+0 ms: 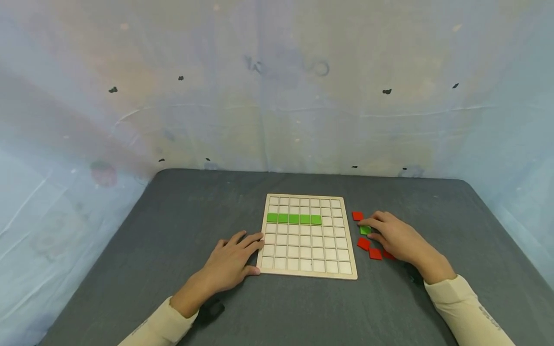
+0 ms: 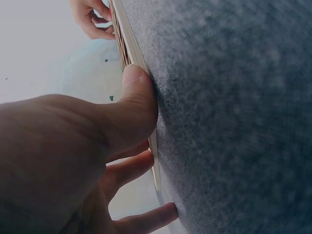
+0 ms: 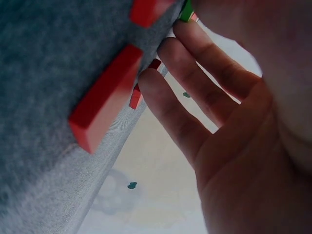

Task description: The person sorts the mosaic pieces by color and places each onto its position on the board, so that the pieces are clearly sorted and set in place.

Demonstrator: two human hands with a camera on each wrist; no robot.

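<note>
Tabletop (image 1: pixel 203 206): dark grey, far corners rounded, at 6 o'clock in the head view
Sheet (image 1: pixel 285 139): pale, creased, at 12 o'clock
Dark flecks (image 1: pixel 387 91): on the sheet, some at 10 and 2 o'clock
Reddish patch (image 1: pixel 104 174): blurred, at 9 o'clock
Faint ring (image 1: pixel 327 68): at 1 o'clock

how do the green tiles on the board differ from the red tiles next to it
Color aside, the green tiles sit in cells of the board, while the red tiles lie loose on the table. The green tiles form one straight row of five; the red tiles are spread out at differing angles. The green tiles are uncovered, whereas one of the red tiles is partly hidden by the right hand. Both kinds are flat.
</note>
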